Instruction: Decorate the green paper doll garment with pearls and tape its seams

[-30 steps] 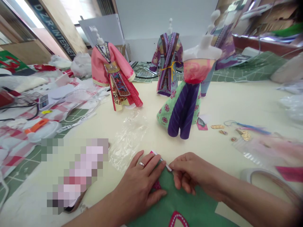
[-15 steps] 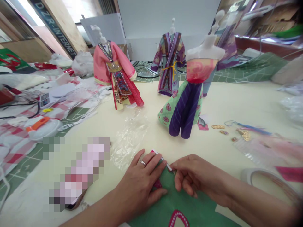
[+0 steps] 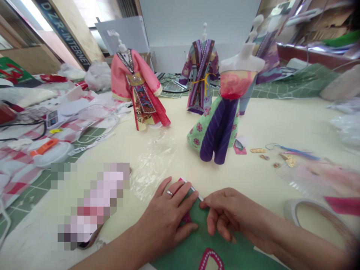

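Note:
Green fabric [image 3: 202, 225] lies in front of me, with a magenta trim edged in white beads [image 3: 210, 254] near the bottom. My left hand [image 3: 171, 213], a ring on one finger, rests flat on the fabric with its fingers spread, pressing down near the upper edge. A narrow white strip [image 3: 193, 188] runs along that edge, with a bit of magenta at its upper end. At the strip's lower end, the thumb and index finger of my right hand [image 3: 225, 210] are pinched together; its other fingers curl loosely beneath.
Dressed doll forms stand behind: a pink robe [image 3: 139, 71], a purple robe [image 3: 201, 75] and a purple-and-green skirt [image 3: 215, 131]. A tape roll [image 3: 292, 210] sits at right, below gold ornaments [image 3: 289, 160]. A blurred-out phone [image 3: 95, 210] and crumpled clear plastic [image 3: 153, 165] lie left.
My right hand has shifted very slightly down along the strip's end, still pinching. The left hand stays flat on the fabric.

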The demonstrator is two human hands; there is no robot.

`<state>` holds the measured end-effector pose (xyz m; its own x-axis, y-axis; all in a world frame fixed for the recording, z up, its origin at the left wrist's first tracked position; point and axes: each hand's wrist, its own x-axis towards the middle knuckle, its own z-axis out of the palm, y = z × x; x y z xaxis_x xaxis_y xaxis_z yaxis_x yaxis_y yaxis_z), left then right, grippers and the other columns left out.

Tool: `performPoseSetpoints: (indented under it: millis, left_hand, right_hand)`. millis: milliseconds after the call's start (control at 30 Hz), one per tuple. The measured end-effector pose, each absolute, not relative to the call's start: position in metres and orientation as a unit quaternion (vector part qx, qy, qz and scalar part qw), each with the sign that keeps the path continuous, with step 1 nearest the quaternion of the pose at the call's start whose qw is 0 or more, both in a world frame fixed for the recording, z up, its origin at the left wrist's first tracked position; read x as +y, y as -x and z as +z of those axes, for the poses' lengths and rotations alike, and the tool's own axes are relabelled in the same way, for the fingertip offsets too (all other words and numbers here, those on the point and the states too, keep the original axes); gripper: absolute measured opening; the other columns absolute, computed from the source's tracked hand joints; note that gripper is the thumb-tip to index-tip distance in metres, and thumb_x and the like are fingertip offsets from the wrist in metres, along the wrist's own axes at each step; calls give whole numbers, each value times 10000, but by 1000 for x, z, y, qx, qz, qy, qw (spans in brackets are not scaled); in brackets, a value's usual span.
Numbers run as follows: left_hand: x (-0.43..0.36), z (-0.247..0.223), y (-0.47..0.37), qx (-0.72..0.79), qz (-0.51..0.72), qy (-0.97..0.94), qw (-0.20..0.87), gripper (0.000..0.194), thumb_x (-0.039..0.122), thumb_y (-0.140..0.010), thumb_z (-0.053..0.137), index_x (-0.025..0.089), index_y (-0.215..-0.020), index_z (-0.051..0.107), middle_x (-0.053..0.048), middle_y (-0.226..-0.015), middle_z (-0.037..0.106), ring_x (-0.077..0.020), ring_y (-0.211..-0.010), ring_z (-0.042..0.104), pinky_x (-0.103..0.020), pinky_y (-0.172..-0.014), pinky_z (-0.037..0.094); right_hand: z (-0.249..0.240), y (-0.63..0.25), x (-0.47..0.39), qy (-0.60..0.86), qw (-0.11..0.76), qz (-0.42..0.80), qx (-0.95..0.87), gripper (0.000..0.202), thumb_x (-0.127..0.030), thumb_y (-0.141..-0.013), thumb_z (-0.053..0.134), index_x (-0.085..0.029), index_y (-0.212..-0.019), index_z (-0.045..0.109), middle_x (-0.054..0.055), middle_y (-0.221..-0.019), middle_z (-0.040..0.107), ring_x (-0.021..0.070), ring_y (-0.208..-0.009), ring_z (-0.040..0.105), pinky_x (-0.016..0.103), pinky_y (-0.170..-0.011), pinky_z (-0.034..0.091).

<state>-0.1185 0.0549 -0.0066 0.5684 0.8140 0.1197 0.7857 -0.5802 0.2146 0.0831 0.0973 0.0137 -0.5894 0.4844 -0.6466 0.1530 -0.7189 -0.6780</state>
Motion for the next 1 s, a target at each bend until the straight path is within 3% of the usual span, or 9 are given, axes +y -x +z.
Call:
performPoseSetpoints:
  millis: [200, 400, 600, 733, 1000]
  left_hand:
    - [55, -4, 120, 449, 97, -885, 72, 512, 529, -871, 488, 260, -1306, 463, -71, -1301, 531, -290, -1214, 444, -521, -1066, 196]
    - [54, -2, 120, 447, 98, -886, 75, 488, 544, -878, 463, 269, -1281, 483, -69, -1291, 535, -289, -1205, 453, -526, -1060, 193]
    - [56, -3, 119, 444, 105, -887, 70, 487, 545, -868, 478, 267, -1268, 493, -73, -1283, 538, -294, -1204, 453, -531, -1055, 196]
    - [57, -3, 120, 445, 103, -887, 73, 491, 545, -866, 478, 264, -1269, 494, -75, -1284, 539, -296, -1207, 450, -537, -1054, 195]
    - [56, -4, 121, 449, 112, -883, 78, 514, 526, -872, 480, 218, -1284, 480, -66, -1299, 543, -274, -1209, 448, -513, -1078, 176]
  right_hand:
    - [13, -82, 97, 442, 100, 817, -357, 210, -312, -792, 501, -123, -809, 590, 51, -577, 660, 54, -333, 458, 130, -319, 314]
    - [15, -81, 97, 444, 91, 816, -360, 200, -306, -769, 500, -130, -796, 591, 41, -563, 649, 55, -335, 449, 134, -324, 315]
    - [14, -81, 98, 443, 90, 816, -362, 200, -301, -770, 498, -143, -656, 547, 42, -567, 648, 46, -335, 453, 127, -320, 320]
    - [14, -82, 98, 452, 86, 808, -368, 179, -300, -788, 489, -141, -730, 549, 37, -564, 646, 50, -336, 457, 127, -319, 319]
    - [16, -79, 103, 472, 14, 728, -497, 168, -272, -824, 363, -173, -794, 496, 13, -576, 629, 69, -351, 454, 149, -320, 306]
